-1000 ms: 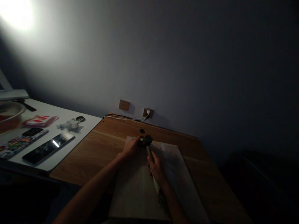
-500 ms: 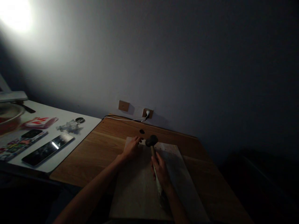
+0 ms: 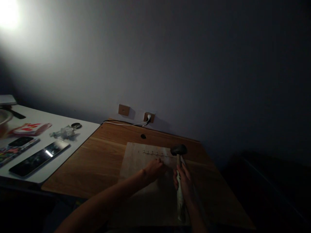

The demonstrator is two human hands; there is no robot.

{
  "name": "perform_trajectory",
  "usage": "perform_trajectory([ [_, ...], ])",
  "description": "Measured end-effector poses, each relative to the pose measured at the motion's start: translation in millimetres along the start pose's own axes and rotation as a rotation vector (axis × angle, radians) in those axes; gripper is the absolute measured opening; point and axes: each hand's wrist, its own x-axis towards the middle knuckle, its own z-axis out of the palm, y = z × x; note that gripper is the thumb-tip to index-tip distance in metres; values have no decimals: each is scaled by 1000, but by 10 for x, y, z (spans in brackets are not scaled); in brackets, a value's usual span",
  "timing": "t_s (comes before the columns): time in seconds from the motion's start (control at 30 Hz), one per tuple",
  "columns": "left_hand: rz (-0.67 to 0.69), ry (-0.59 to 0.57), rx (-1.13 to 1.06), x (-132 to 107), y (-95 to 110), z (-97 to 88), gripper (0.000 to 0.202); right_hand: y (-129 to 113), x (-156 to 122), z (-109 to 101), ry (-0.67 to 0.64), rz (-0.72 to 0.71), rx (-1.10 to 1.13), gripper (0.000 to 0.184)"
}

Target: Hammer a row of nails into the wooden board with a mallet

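My right hand (image 3: 185,179) grips a hammer (image 3: 179,191) around its pale handle, with the dark, rounded head upward near the board's far right corner. Beneath both arms lies a light wooden board (image 3: 132,161). Several small nails (image 3: 152,153) stand in a row near its far edge, and a thin line runs along them to the right. My left hand (image 3: 155,169) is over the board just in front of that row, left of the hammer. Its fingers are curled together; whatever they may hold is too small and dark to make out.
The board lies on a brown wooden table (image 3: 97,155) against a wall. A white table (image 3: 85,129) at left bears a phone (image 3: 40,158), a patterned case (image 3: 18,149), a red-and-white packet (image 3: 30,128) and crumpled plastic (image 3: 64,132). A plugged-in cable (image 3: 128,124) runs along the back.
My left hand has moved right and nearer from the board's far left edge, uncovering the nail row. My right hand has carried the hammer to the right. The view has shifted slightly right.
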Motion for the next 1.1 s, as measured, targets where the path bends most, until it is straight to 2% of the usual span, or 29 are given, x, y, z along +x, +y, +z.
perform_trajectory([
  [0.1,-20,18,-34,-71,-70,-28,19,9,-29,60,-29,20,-6,57],
  [0.17,-59,25,-86,-161,-209,-74,25,9,-62,131,-64,46,-19,59],
  [0.27,-251,110,-290,-353,-568,-131,31,19,-127,241,-150,85,-56,59],
  [0.37,-462,276,-445,-570,-982,-135,28,44,-189,355,-254,123,-101,55],
  [0.43,-497,327,-485,-688,-1185,-109,28,63,-212,447,-305,137,-123,52],
  [0.5,-471,346,-509,-765,-1291,-70,29,80,-217,552,-346,125,-129,48],
  [0.7,-405,391,-556,-816,-1281,39,27,92,-160,818,-422,92,-149,41],
  [0.93,-421,432,-529,-786,-1311,158,21,117,-106,954,-440,14,-215,39],
  [1.1,-471,478,-654,-774,-1344,240,56,187,-87,1005,-447,-29,-223,35],
])
